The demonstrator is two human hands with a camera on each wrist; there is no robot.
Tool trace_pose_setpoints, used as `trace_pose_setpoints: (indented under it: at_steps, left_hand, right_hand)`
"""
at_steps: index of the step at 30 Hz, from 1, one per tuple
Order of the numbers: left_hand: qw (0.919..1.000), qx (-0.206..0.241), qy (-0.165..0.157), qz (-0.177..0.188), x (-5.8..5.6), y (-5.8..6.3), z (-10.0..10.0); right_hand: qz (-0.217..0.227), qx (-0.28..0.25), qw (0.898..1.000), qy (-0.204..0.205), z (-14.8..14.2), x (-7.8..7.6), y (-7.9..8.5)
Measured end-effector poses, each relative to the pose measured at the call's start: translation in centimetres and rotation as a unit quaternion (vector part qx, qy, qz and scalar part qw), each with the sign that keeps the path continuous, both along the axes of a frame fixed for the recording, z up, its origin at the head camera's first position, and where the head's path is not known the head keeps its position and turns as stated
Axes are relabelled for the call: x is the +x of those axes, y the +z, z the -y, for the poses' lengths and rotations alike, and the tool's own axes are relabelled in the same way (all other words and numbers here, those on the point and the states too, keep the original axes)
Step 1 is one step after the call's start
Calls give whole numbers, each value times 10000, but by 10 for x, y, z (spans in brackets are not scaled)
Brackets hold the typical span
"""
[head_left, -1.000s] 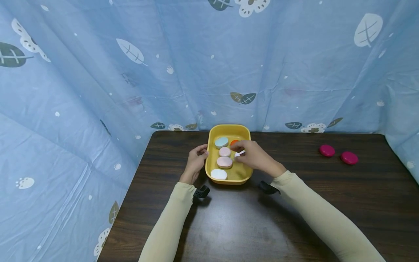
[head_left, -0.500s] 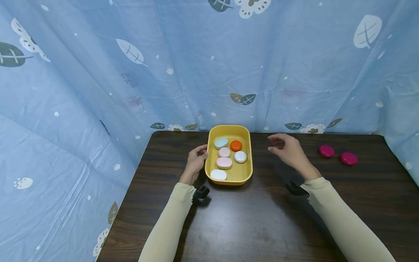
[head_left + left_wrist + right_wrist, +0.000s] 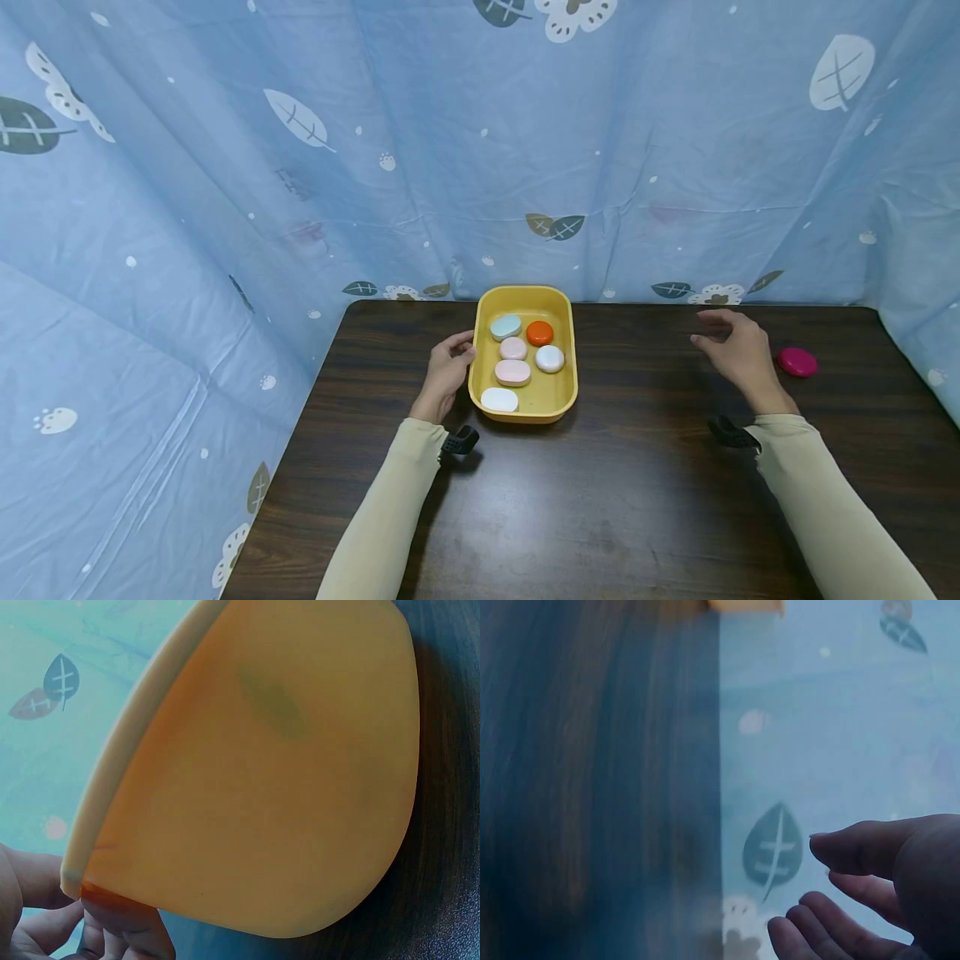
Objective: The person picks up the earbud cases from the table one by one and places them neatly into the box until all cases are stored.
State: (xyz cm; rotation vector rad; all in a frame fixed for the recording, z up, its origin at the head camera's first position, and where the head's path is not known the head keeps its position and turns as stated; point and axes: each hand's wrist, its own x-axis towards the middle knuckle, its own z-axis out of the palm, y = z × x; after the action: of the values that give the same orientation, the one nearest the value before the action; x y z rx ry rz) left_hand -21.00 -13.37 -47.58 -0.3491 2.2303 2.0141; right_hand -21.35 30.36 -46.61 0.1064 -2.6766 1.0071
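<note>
My left hand (image 3: 447,375) pinches the left rim of a yellow plastic bin (image 3: 481,342); in the left wrist view the thumb and fingers (image 3: 124,930) meet at the rim's corner. Inside lie smooth, soap-like pieces: a pale blue oval (image 3: 506,326), a red-orange round (image 3: 539,332), a white round (image 3: 550,358), a pink round (image 3: 513,347), a pink oval (image 3: 513,372) and a white oval (image 3: 499,399). Out to the right, my right hand (image 3: 740,354) hovers above the table, thumb and fingers apart, holding nothing. One magenta disc is hidden behind that hand.
Another magenta disc (image 3: 797,362) lies on the dark wood table (image 3: 600,517), just right of the right hand. A blue patterned curtain (image 3: 435,150) hangs along the table's back edge and left side.
My right hand has let go of the white round inside the bin and moved far right, to the nearer magenta disc, which it now covers. The left hand stays at the bin's rim.
</note>
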Motion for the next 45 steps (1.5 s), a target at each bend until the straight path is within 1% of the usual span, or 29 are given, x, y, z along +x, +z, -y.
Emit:
trace_pose_setpoints:
  at_steps: [8, 14, 24, 30, 39, 41, 45]
  left_hand:
    - [10000, 42, -14, -6, 1, 0, 1]
    - [10000, 60, -48, -43, 0, -1, 1]
    - [10000, 68, 13, -24, 0, 1, 0]
    - [10000, 64, -16, -41, 1, 0, 1]
    - [9999, 96, -19, -76, 3, 1, 0]
    - [9999, 90, -15, -95, 2, 1, 1]
    - [9999, 79, -17, -91, 2, 0, 1]
  right_hand:
    - [169, 102, 9987, -464, -21, -4, -14]
    - [370, 373, 9971, -552, -32, -6, -20]
    - [676, 639, 9926, -781, -36, -7, -24]
    - [787, 980, 9889, -786, -37, -8, -26]
    - [599, 1463, 9846, -753, -45, -9, -29]
    - [624, 1472, 9842, -764, -46, -9, -30]
    - [733, 1294, 9862, -723, -45, -8, -30]
